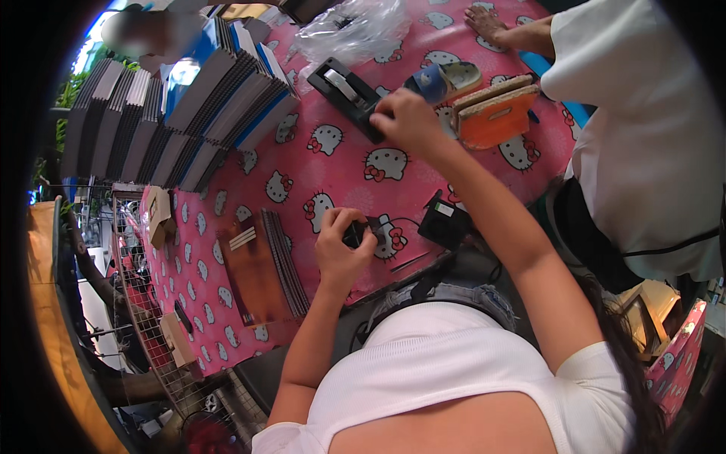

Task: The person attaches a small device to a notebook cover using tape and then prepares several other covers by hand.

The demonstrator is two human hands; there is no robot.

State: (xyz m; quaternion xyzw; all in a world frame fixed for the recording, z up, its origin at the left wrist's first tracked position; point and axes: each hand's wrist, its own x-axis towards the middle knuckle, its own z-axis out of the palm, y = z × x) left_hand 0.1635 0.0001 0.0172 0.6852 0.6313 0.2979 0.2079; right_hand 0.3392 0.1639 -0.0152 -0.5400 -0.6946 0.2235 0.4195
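My left hand (344,246) is closed around a small black object (353,234), just above the near part of the table; the fingers hide most of it. A thin dark cable runs from beside this hand to a black box-shaped device (445,223) with a white label, at the table's near edge. Farther off, my right hand (412,122) has its curled fingers and thumb closed on the near end of a black tape dispenser (333,89). A roll of clear tape (342,82) sits in the dispenser. Whether a strip of tape is between those fingers, I cannot tell.
Stacks of spiral-bound books (219,98) rise at the far left. A brown spiral notebook (257,272) lies left of my left hand. Beyond are a clear plastic bag (355,30), a blue patterned case (432,82) and an orange holder (495,117). Another person's hand (488,26) rests on the pink tablecloth (333,170).
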